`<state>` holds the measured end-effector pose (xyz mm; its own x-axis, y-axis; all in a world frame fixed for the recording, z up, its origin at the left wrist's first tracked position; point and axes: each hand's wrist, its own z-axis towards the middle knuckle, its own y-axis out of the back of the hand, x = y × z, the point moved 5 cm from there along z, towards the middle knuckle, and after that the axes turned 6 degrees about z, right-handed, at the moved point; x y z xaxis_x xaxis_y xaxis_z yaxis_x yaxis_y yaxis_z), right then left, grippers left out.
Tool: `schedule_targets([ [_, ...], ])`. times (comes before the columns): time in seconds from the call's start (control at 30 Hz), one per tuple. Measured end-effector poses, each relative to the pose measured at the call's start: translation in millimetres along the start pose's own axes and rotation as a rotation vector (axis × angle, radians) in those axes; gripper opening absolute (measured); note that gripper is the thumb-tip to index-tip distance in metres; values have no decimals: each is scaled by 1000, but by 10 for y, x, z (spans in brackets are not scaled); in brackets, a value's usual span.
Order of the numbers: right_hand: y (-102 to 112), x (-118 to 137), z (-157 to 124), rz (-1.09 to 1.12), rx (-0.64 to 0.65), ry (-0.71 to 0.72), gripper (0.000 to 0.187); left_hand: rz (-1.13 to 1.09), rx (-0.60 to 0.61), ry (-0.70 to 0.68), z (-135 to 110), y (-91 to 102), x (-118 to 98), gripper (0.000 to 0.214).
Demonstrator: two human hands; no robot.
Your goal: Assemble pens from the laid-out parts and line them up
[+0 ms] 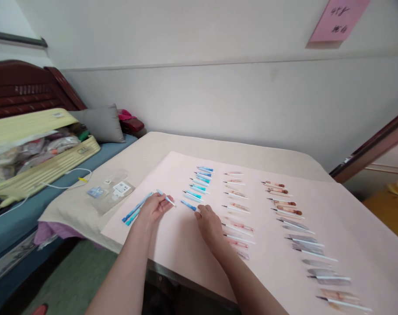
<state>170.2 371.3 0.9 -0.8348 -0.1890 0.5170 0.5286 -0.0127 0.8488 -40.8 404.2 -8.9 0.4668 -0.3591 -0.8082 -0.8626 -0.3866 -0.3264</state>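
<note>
My left hand [157, 206] is closed, with a slim white and light-blue pen [169, 201] pinched between thumb and fingers. My right hand [209, 221] is over the pink sheet, its fingertips together at the near end of a short blue pen barrel [187, 204]. Left of my left hand lie long blue pens [133, 211]. Beyond my right hand is a column of blue and teal pen parts [199, 188] with thin white refills. Peach and pink pen parts [240, 225] lie to its right, partly hidden by my right forearm.
The pink sheet [172, 168] covers much of a cream-covered table [159, 142]. Farther right lie brown and grey pen parts [297, 238]. A clear plastic bag [113, 192] sits at left. Beyond it, an open yellow case [68, 159] rests on the bed [120, 146]. A wall stands behind.
</note>
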Motion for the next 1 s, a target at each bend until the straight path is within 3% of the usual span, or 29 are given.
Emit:
schedule_targets([
  [0.23,-167,100,111,-188,76,10,18,107,71,19,31,-37,52,11],
  [0.6,-330,238,261,-202,105,19,27,211,119,11,-10,-174,98,8],
  [1.0,-296,284,281,-182,65,14,29,221,106,0,0,-201,123,8],
])
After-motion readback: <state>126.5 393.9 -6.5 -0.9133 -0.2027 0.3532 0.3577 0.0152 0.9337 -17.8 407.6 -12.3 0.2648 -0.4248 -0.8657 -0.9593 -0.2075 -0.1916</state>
